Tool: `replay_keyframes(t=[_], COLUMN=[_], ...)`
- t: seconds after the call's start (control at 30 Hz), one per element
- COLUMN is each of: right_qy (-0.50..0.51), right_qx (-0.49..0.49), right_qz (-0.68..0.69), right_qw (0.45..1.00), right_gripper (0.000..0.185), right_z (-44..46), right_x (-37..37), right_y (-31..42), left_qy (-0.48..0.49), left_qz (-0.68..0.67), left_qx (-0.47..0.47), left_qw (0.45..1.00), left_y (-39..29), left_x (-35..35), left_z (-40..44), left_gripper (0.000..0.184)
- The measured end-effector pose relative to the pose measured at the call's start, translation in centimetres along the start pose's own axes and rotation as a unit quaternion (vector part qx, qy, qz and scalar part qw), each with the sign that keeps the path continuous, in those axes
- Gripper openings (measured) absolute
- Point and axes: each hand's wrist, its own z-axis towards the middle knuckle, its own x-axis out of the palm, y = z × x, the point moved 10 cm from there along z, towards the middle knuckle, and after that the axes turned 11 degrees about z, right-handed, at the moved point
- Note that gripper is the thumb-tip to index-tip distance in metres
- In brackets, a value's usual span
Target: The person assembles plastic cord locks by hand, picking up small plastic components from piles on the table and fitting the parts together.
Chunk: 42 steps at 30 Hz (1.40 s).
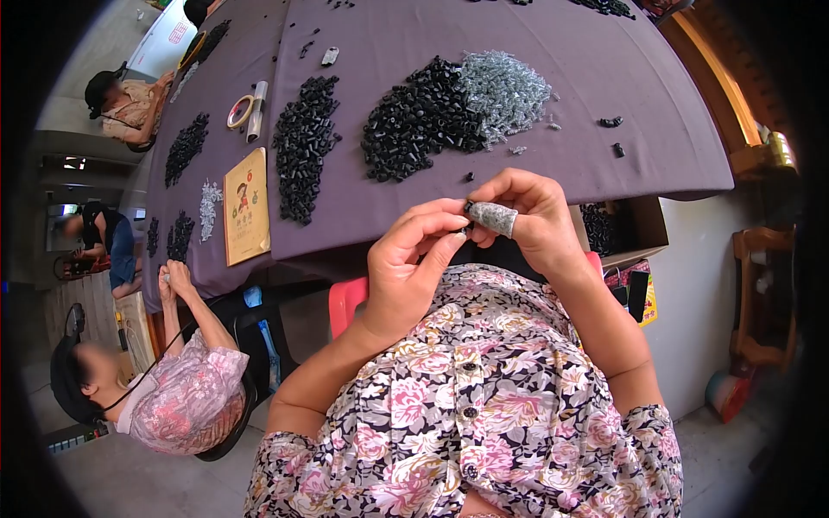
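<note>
My left hand (413,268) and my right hand (537,216) meet in front of my chest, just off the table's near edge. Between their fingertips is a small black part (469,207), largely hidden by the fingers. Both hands are closed around it in a pinch. A grey wrap (494,217) covers one finger of my right hand. Beyond the hands, a large pile of black parts (419,121) touches a pile of clear small pieces (505,93). Another pile of black parts (305,142) lies to the left.
On the dark tablecloth (604,78) lie a yellow booklet (247,207), a tape roll (240,112) and a clear roll (256,112). An open box (635,233) sits below the right edge. A person (181,388) sits at the left; others are farther off.
</note>
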Motion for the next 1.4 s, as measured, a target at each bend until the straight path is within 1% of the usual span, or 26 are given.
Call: replay_keyframes(t=[0.2,0.47,0.57,0.6,0.7,0.77,0.8,0.9,1.0,1.17,1.27,1.4], right_qy=[-0.003,0.007,0.003,-0.006,-0.031,-0.044,-0.047,-0.044,-0.026,-0.026,-0.025,-0.029], right_qx=[-0.043,-0.083,-0.075,-0.059,-0.021,-0.01,-0.007,-0.009,-0.026,-0.048,-0.069,-0.114], right_qz=[-0.04,-0.083,-0.079,-0.089,-0.114,-0.125,-0.128,-0.132,-0.118,-0.1,-0.225,-0.293], right_qw=[0.998,0.993,0.994,0.994,0.993,0.991,0.991,0.99,0.992,0.993,0.972,0.949], right_gripper=[0.007,0.009,0.008,0.008,0.009,0.01,0.01,0.011,0.013,0.018,0.019,0.017], right_z=[-0.2,-0.2,-0.1,-0.1,0.2,0.5,0.5,0.7,0.7,0.7,0.7,0.4], right_x=[0.2,0.5,0.3,0.1,-0.6,-1.3,-1.3,-1.2,-1.0,-1.1,-1.1,-0.1], right_y=[0.7,1.2,1.1,0.9,0.2,-0.5,-0.5,-0.7,-1.0,-1.6,-1.2,0.2], left_qy=[-0.002,0.003,0.005,0.005,0.015,0.018,0.02,0.015,0.009,0.011,0.017,0.026], left_qz=[0.037,0.04,0.046,0.049,0.028,-0.035,-0.067,-0.082,-0.126,-0.137,-0.15,-0.169], left_qx=[0.02,0.015,0.015,0.015,-0.013,-0.049,-0.068,-0.148,-0.192,-0.192,-0.203,-0.215], left_qw=[0.999,0.999,0.999,0.999,0.999,0.998,0.995,0.985,0.973,0.972,0.967,0.961], left_y=[-0.2,-0.2,0.0,0.2,1.9,2.6,3.0,4.1,4.9,5.2,5.7,5.9], left_x=[0.0,0.1,0.2,0.3,0.5,0.8,1.0,0.9,0.7,0.8,1.0,1.2], left_z=[0.1,-0.2,-0.2,-0.2,-0.1,0.0,0.0,-0.1,-0.2,-0.4,-0.7,-0.7], left_gripper=[0.018,0.017,0.018,0.018,0.018,0.018,0.017,0.017,0.019,0.02,0.02,0.017])
